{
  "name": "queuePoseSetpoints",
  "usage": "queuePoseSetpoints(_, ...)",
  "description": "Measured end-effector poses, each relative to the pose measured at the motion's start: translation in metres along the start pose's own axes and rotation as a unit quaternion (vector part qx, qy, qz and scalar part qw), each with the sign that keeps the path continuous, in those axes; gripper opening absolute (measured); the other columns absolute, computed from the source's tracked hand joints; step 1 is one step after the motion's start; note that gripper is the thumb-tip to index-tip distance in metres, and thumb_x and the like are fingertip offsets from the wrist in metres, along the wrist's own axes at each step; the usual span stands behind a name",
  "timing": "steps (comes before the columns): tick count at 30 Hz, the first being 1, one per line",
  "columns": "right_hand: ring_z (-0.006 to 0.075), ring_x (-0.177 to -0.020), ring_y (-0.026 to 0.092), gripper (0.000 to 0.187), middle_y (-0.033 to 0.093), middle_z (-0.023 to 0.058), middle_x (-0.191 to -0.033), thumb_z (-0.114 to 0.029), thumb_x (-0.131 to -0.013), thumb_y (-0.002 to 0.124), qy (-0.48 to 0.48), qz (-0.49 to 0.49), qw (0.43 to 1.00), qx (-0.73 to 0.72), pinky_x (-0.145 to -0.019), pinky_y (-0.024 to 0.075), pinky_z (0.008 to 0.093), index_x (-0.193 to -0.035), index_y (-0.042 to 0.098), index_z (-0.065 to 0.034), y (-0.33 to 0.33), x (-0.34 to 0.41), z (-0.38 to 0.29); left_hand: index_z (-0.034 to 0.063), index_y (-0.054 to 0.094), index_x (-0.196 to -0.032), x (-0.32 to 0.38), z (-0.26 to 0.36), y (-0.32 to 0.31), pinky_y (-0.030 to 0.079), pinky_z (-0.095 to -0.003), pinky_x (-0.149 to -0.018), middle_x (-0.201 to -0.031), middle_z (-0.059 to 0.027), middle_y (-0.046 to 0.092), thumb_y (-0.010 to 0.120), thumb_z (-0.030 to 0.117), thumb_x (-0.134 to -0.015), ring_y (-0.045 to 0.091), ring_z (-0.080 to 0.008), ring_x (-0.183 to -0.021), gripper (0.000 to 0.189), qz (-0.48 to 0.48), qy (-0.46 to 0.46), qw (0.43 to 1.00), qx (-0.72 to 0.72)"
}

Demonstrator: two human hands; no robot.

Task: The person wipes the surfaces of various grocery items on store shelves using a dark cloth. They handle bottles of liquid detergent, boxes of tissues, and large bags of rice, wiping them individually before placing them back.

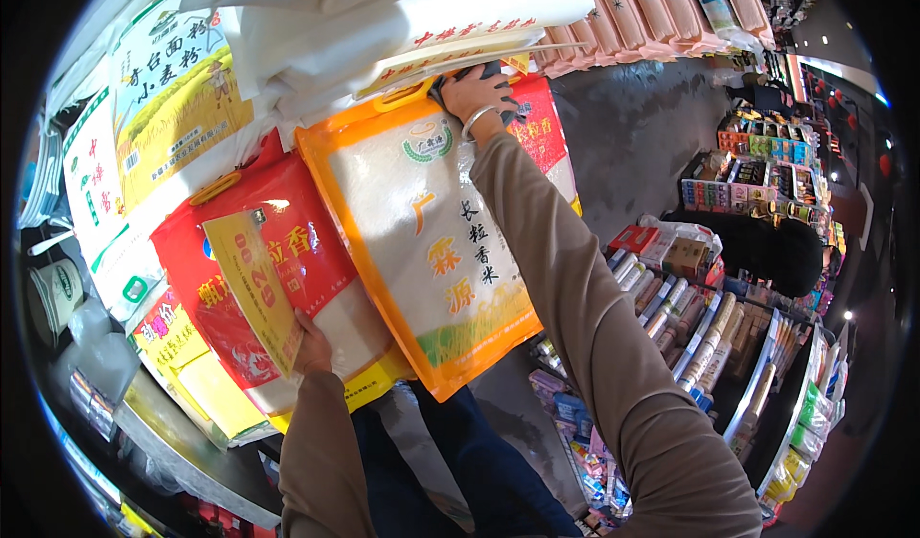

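Observation:
An orange-edged rice bag [402, 229] with a clear front stands before me, with a red rice bag [251, 265] at its left and another red rice bag [546, 128] behind its right edge. My right hand [478, 96], with a bracelet on the wrist, is at the orange bag's top right corner, closed on a dark grey cloth [496, 74]. My left hand [313, 344] is low in front of the red bag, its fingers around the edge of a yellow printed card [251, 279]. Part of the left fingers is hidden behind the card.
Flour sacks [180, 92] stand at the left, and large white sacks [402, 20] lie across the top. Pink packages [640, 20] line the upper right. Shelves of rolled goods [690, 337] rise at right, near a person in dark clothing [769, 250]. A metal counter edge [187, 466] is lower left.

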State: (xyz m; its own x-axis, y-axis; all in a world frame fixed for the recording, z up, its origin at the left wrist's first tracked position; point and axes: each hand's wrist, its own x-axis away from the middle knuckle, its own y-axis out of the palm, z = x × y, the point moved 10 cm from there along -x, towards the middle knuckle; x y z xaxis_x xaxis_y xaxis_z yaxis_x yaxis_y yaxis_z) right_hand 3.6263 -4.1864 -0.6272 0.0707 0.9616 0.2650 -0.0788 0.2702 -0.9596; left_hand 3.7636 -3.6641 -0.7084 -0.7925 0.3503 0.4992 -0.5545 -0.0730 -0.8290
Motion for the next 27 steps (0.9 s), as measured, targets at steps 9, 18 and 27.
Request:
queuePoseSetpoints(9,0.0580,-0.138,0.014,0.065,0.022,0.0328,-0.151,-0.043,-0.091,0.039,-0.133,0.061,0.989,0.009,-0.106,0.0105,0.0725,-0.139,0.045,-0.0006,-0.010,0.079,-0.042,0.0066,0.054,-0.132,-0.001,-0.010,0.001,0.040,-0.0473,-0.099,-0.128,-0.0183,0.057,0.031,0.048,-0.101,0.053,-0.0404,-0.114,0.056,0.117,0.055,0.991,-0.036)
queuePoseSetpoints(18,0.0503,-0.140,0.020,0.062,0.036,0.0292,-0.146,-0.045,-0.092,0.040,-0.252,0.185,0.948,-0.052,-0.110,0.0093,0.0677,-0.136,0.047,-0.0015,-0.018,0.184,-0.075,0.0047,0.056,-0.130,0.002,0.002,-0.009,0.039,-0.0482,-0.100,-0.128,-0.0203,0.057,0.033,0.045,-0.101,0.052,-0.0409,-0.115,0.055,0.088,0.050,0.995,-0.010)
queuePoseSetpoints(27,0.0494,-0.141,0.016,0.067,0.026,0.0249,-0.151,-0.038,-0.083,0.063,-0.420,0.139,0.892,-0.088,-0.107,0.0123,0.0702,-0.143,0.043,-0.0157,-0.014,0.276,-0.087,0.0013,0.056,-0.129,0.002,0.004,-0.015,0.037,-0.0472,-0.102,-0.129,-0.0214,0.057,0.034,0.043,-0.102,0.051,-0.0412,-0.117,0.054,0.134,0.069,0.988,-0.023)
